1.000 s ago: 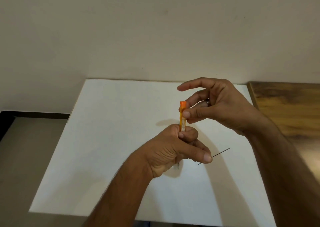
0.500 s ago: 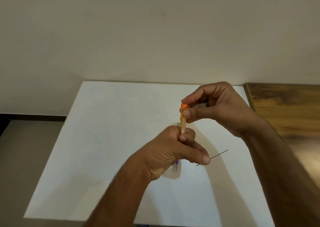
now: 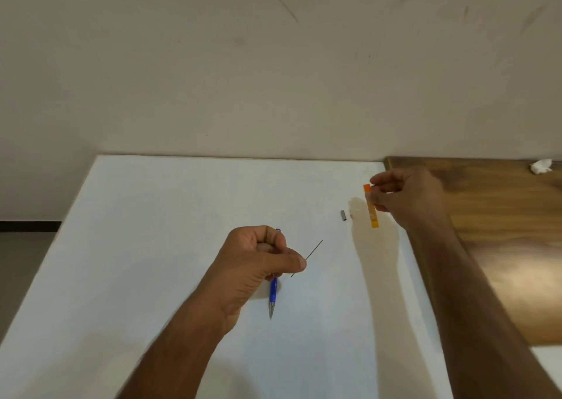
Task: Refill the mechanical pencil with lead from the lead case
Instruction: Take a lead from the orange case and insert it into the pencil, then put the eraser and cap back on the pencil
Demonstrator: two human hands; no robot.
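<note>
Left hand: the left hand (image 3: pixel 255 261) was curled into a fist around the mechanical pencil (image 3: pixel 272 295), thumb stretched out toward the right, over the middle of the white board (image 3: pixel 152 246).
Pencil axis: its long axis ran almost straight toward and away from the camera, slightly tilted; the metal tip pointed at the viewer's side and a bit of blue end poked out above the knuckles.
Pencil, hidden part: most of the barrel was buried in the fist, so whether the tip touched the board could not be told.
Right hand: the right hand (image 3: pixel 407 197) pinched the orange lead case (image 3: pixel 371 207) between thumb and fingertips, the other fingers folded in; it hung near the board's far right edge.
Lead case axis: roughly upright in the view, the darker orange cap end away from the viewer, the lower end leaning slightly right.
Loose lead: a thin lead (image 3: pixel 307 258) lay slanted on the board, its middle crossed by the left thumb tip; contact unclear.
Small parts: a short grey cap (image 3: pixel 343 215) lay just left of the case, with a paler speck beside it too blurred to make out.
Cut off: both forearms left the picture at the bottom.
Surroundings: a wooden tabletop (image 3: pixel 501 246) adjoined the board on the right, with crumpled white tissue (image 3: pixel 541 166) at its far edge.
</note>
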